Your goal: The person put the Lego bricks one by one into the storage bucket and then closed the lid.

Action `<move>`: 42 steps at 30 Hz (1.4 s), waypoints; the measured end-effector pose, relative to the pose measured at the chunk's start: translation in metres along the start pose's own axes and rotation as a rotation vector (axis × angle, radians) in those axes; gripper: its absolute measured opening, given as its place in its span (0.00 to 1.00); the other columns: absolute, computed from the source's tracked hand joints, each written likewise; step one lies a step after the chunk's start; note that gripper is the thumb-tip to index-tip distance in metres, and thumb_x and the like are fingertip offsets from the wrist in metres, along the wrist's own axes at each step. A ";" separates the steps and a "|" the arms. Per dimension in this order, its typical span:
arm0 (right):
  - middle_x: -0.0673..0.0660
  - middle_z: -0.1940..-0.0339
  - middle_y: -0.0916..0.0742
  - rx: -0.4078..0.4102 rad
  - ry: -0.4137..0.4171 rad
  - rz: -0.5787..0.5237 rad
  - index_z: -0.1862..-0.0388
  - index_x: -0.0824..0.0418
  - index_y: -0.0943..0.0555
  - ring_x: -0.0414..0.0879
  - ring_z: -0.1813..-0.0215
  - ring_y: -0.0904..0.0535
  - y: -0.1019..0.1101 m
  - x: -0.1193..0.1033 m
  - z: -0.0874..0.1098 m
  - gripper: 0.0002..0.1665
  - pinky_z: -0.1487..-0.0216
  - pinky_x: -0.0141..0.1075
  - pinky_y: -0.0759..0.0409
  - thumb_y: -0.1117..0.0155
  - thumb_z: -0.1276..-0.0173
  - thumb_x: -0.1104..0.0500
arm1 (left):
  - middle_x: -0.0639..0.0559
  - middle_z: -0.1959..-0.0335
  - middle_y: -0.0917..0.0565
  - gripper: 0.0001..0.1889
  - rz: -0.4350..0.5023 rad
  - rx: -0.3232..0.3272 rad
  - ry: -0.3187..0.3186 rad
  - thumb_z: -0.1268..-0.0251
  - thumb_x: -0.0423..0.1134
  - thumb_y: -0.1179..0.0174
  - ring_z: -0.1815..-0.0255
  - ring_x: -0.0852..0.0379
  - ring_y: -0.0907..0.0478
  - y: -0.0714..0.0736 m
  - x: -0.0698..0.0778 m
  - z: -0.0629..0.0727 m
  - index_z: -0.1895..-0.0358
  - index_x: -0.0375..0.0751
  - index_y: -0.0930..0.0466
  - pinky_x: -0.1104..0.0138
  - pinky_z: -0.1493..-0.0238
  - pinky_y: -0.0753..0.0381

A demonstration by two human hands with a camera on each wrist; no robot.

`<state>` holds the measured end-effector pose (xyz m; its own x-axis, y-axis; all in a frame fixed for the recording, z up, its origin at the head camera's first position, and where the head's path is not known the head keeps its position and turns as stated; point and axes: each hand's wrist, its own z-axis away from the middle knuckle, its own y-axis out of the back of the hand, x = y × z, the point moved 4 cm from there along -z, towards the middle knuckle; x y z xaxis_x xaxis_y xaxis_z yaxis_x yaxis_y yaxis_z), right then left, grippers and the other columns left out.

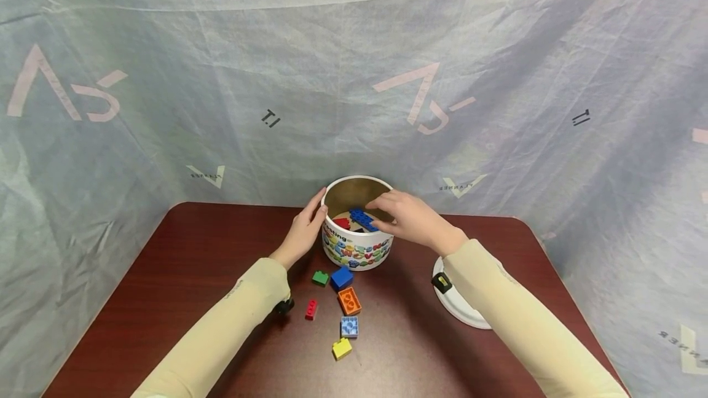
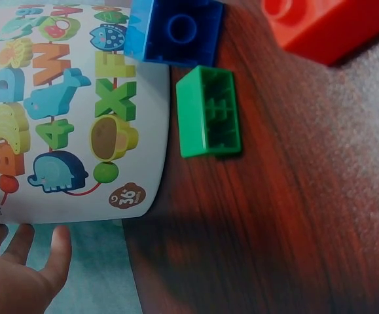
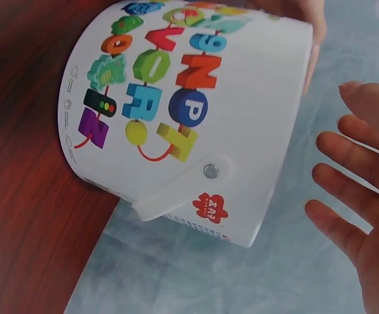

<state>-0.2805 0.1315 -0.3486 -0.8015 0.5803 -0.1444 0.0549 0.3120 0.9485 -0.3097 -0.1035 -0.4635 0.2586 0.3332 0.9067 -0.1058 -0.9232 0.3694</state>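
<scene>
Bricks [image 1: 350, 301] sit divided, six on the table [image 1: 193, 257], more inside the bucket [image 1: 356, 249], lid [image 1: 455, 304] off; remotely, I judge the work partway. My left hand [image 1: 302, 231], fingers extended, touches the bucket; my right hand [image 1: 413, 218], empty, fingers parted, hovers at its mouth.

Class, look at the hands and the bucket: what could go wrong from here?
The left hand touches only one side of the bucket, so it might tip if the right hand, at its opening, bumps it. The dark blue block near the bucket could then get pushed.
</scene>
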 end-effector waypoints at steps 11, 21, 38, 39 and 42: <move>0.57 0.48 0.11 0.029 0.075 -0.008 0.44 0.62 0.14 0.51 0.45 0.16 0.006 -0.021 0.020 0.20 0.41 0.47 0.17 0.24 0.32 0.56 | 0.46 0.16 0.41 0.30 -0.008 -0.007 0.002 0.13 0.49 0.54 0.18 0.43 0.43 0.000 0.003 -0.001 0.14 0.55 0.47 0.44 0.22 0.39; 0.54 0.48 0.12 0.052 0.112 0.037 0.44 0.60 0.14 0.48 0.46 0.16 0.001 -0.035 0.038 0.21 0.43 0.45 0.16 0.23 0.33 0.54 | 0.47 0.17 0.40 0.30 -0.016 -0.009 0.024 0.13 0.49 0.54 0.17 0.44 0.43 0.001 0.004 -0.002 0.15 0.55 0.45 0.44 0.22 0.39; 0.53 0.46 0.12 0.040 0.199 0.046 0.44 0.59 0.14 0.48 0.43 0.17 -0.037 -0.062 0.072 0.22 0.41 0.44 0.17 0.23 0.33 0.53 | 0.45 0.16 0.42 0.31 -0.032 -0.026 0.013 0.16 0.44 0.49 0.16 0.43 0.47 0.007 0.005 -0.001 0.15 0.49 0.45 0.42 0.21 0.42; 0.53 0.46 0.12 0.032 0.194 0.041 0.44 0.58 0.14 0.48 0.43 0.17 -0.040 -0.062 0.074 0.21 0.41 0.43 0.17 0.23 0.33 0.52 | 0.44 0.16 0.42 0.32 -0.032 -0.028 0.015 0.16 0.44 0.49 0.16 0.43 0.47 0.007 0.005 -0.001 0.15 0.49 0.45 0.42 0.21 0.41; 0.52 0.46 0.12 0.016 0.189 0.032 0.44 0.57 0.14 0.46 0.45 0.17 -0.050 -0.064 0.078 0.20 0.42 0.41 0.17 0.24 0.32 0.51 | 0.44 0.16 0.42 0.32 -0.021 -0.036 0.016 0.16 0.43 0.49 0.16 0.42 0.47 0.007 0.006 0.000 0.15 0.49 0.45 0.42 0.22 0.40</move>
<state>-0.1853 0.1375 -0.4089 -0.8965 0.4392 -0.0577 0.0903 0.3086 0.9469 -0.3090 -0.1081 -0.4553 0.2457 0.3561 0.9016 -0.1350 -0.9084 0.3956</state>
